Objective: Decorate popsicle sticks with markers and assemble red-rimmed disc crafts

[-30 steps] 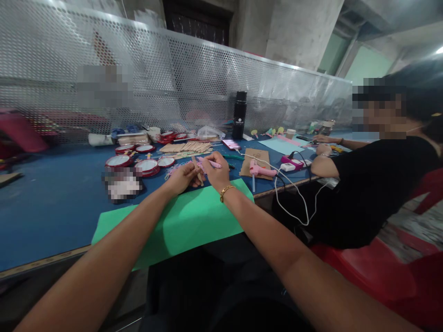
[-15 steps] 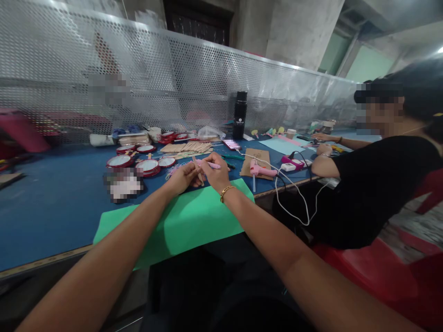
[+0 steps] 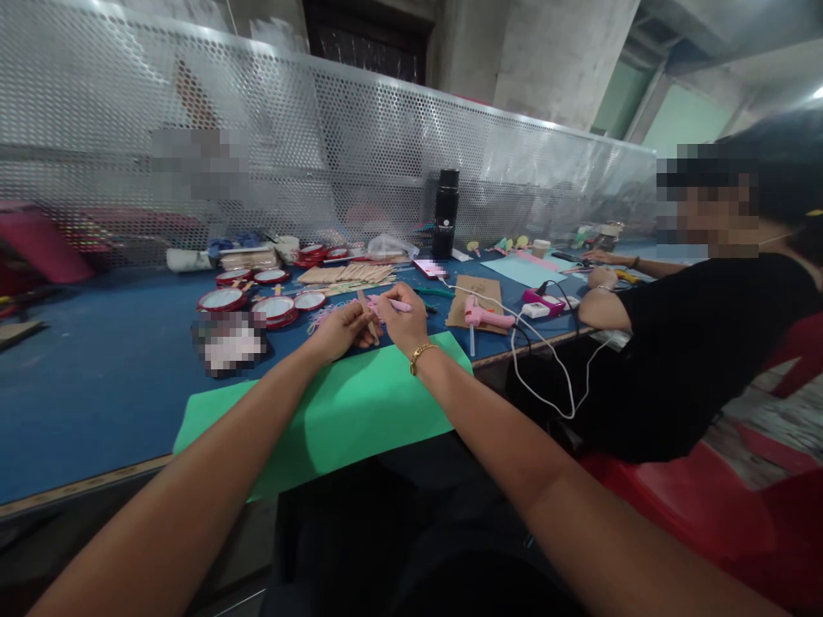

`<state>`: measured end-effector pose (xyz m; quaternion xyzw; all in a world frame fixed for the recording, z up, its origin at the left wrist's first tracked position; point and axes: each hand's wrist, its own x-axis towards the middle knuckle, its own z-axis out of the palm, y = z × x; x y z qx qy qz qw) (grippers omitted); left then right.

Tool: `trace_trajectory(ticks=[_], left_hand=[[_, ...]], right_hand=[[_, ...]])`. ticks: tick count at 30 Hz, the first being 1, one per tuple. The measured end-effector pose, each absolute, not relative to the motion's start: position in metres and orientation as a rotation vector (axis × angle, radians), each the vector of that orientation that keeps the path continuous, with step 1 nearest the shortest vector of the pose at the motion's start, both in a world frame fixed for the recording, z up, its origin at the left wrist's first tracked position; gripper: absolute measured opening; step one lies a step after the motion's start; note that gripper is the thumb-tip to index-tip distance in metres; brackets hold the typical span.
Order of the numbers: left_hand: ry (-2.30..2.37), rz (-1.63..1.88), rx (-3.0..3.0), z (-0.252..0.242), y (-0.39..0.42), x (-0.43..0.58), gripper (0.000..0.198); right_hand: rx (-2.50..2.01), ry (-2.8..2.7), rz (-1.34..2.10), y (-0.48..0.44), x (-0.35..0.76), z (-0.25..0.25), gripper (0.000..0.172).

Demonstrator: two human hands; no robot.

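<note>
My left hand [image 3: 340, 332] is closed on a wooden craft stick [image 3: 363, 302], which stands tilted between thumb and fingers. In my right hand [image 3: 405, 327] is a pink pen [image 3: 401, 306], gripped as for writing, close beside the stick. The pen's tip is hidden by my fingers, so I cannot tell whether it touches the wood. Under my wrists lies a green sheet [image 3: 360, 411] that hangs over the table edge. Pink and purple strings [image 3: 320, 320] lie just behind my left hand.
Red-rimmed round pieces [image 3: 275, 311] and a pile of craft sticks [image 3: 353, 274] lie on the blue table [image 3: 103, 368]. A black bottle [image 3: 446, 214] stands behind. To the right are a pink glue gun [image 3: 485, 317], a white cable [image 3: 546, 397] and a seated person [image 3: 700, 343].
My right hand has shifted slightly away from the craft stick, and the pen with it. My left hand keeps its hold on the stick in nearly the same place.
</note>
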<state>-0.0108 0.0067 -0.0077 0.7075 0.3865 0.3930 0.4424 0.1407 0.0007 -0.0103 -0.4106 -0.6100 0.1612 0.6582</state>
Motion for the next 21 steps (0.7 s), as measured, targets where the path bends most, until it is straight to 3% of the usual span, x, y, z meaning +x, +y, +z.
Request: trace_trajectory(ticks=[21], left_hand=[[0.968, 0.969, 1.755, -0.0067, 0.0044, -0.0108, 0.041]], right_hand=[[-0.898, -1.418, 0.355, -0.0013, 0.1395, -0.0093, 0.020]])
